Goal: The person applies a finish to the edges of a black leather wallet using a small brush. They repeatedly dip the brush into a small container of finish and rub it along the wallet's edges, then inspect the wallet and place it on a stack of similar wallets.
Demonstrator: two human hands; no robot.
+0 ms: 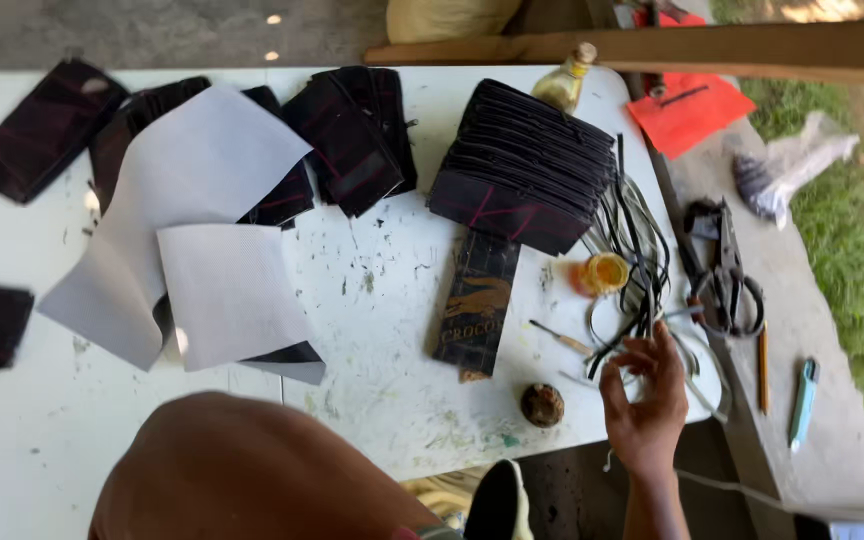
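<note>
Right hand: the right hand [644,400] is hovering at the right end of the desk [392,340], fingers [664,345] loosely spread and curling over a tangle of dark strips [637,265]; it is not clearly pinching anything, though the fingertips are reaching just beside a thin pale strand.
Left hand: not showing; only a bare shoulder or upper arm [252,470] is filling the lower left of the view.
Strips: lying in a loose loop near the desk's right edge, some trailing toward the scissors [724,280].
Done so far, judging by the layout: a thick stack of dark cut pieces [522,165] is sitting fanned at the top middle, with more dark pieces [352,135] spreading along the far edge, so much cutting looks finished.
Left to do, as a judgement: the long dark patterned piece [477,305] and the white sheets [202,230] are lying loose and unjoined.
Small items: an orange cap or jar [607,272] is sitting just beside the strips, a round rusty lid [542,404] near the front edge, a small glass bottle [567,78] at the far edge.
Surface: the white desk is showing paint flecks and scuffs.
Surroundings: this is looking like an outdoor spot, with a grey ledge [802,400] carrying a pencil and a blue cutter, an orange sheet [690,110], and grass [862,270] beyond.
</note>
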